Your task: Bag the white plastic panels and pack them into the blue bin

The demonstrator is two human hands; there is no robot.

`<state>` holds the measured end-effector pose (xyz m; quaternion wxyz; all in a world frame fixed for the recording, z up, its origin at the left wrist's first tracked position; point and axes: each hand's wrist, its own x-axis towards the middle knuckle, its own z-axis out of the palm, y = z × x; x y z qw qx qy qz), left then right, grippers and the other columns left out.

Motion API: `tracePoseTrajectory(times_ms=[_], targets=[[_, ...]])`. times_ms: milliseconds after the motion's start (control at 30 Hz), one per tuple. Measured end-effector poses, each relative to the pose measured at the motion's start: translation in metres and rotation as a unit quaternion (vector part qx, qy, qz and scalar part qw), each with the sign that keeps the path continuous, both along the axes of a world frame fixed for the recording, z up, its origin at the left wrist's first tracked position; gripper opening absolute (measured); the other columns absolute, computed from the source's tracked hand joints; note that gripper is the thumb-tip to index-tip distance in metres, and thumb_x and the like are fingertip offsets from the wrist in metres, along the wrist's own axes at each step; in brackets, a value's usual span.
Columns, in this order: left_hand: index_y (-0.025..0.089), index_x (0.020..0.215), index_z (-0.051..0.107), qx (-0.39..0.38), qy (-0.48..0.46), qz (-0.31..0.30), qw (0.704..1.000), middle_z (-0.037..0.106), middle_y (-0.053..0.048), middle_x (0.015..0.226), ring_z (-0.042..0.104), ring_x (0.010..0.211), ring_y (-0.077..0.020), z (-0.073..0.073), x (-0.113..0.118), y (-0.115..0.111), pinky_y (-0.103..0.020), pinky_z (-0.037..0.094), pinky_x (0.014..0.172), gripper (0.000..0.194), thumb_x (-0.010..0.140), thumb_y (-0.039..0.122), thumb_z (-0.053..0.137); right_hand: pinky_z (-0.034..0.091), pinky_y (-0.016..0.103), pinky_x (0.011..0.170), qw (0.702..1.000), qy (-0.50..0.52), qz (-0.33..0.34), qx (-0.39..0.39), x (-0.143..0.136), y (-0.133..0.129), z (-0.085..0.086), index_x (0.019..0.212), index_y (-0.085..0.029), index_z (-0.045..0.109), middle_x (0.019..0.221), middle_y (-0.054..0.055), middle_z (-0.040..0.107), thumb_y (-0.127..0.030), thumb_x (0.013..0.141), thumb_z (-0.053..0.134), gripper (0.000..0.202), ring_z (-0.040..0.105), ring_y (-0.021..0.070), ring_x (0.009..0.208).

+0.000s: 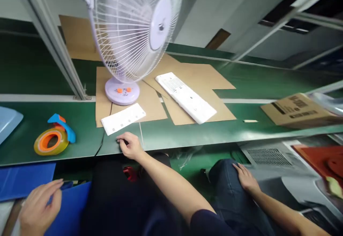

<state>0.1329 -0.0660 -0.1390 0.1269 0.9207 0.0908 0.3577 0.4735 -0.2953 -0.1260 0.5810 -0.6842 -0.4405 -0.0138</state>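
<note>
Just beside the flat white strip point(123, 119), the right hand point(130, 146) curls.

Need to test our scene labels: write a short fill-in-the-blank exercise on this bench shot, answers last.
The fan stands on a sheet of ____.
The two knobs on its base are coloured ____.
The tape roll lies to the ____ of the fan, as the person sees it.
The hand nearest the white strip is the person's own ____ one.

cardboard; orange; left; right
</note>
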Motion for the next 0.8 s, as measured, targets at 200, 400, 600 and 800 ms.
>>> tracePoseTrajectory(times_ms=[200, 400, 600, 800], targets=[[0.023, 0.11, 0.075, -0.036, -0.035, -0.189, 0.981, 0.082, -0.007, 0.105, 0.077, 0.092, -0.0216, 0.038, 0.134, -0.064, -0.039, 0.06, 0.091, 0.032, 0.093, -0.002, 0.066, 0.063, 0.036, 0.077, 0.96, 0.238, -0.138, 0.057, 0.011, -0.039, -0.012, 0.095, -0.021, 0.082, 0.081, 0.006, 0.08, -0.034, 0.092, 0.067, 0.02, 0.076, 0.0216, 0.076], [0.025, 0.109, 0.074, -0.064, -0.005, -0.296, 0.953, 0.081, -0.005, 0.105, 0.075, 0.089, -0.0213, 0.035, 0.216, -0.101, -0.038, 0.059, 0.086, 0.029, 0.096, 0.002, 0.061, 0.064, 0.041, 0.08, 0.885, 0.276, -0.354, 0.126, 0.101, -0.129, -0.016, 0.103, -0.018, 0.073, 0.094, 0.01, 0.077, -0.044, 0.08, 0.067, 0.036, 0.074, 0.0252, 0.084], [0.026, 0.097, 0.078, -0.168, 0.072, -0.259, 0.948, 0.082, -0.003, 0.099, 0.079, 0.091, -0.0222, 0.015, 0.279, -0.116, -0.035, 0.063, 0.082, 0.024, 0.1, 0.019, 0.055, 0.057, 0.043, 0.104, 0.741, 0.26, -0.586, 0.201, 0.211, -0.246, 0.008, 0.112, -0.02, 0.059, 0.114, 0.011, 0.068, -0.03, 0.074, 0.07, 0.041, 0.064, 0.0271, 0.115], [0.026, 0.094, 0.081, -0.242, 0.124, -0.191, 0.943, 0.082, -0.003, 0.094, 0.078, 0.08, -0.0215, 0.009, 0.296, -0.113, -0.033, 0.064, 0.073, 0.027, 0.098, 0.033, 0.055, 0.065, 0.041, 0.091, 0.696, 0.351, -0.553, 0.295, 0.278, -0.292, 0.028, 0.101, -0.021, 0.06, 0.106, 0.01, 0.07, -0.023, 0.076, 0.072, 0.027, 0.067, 0.0263, 0.104]])
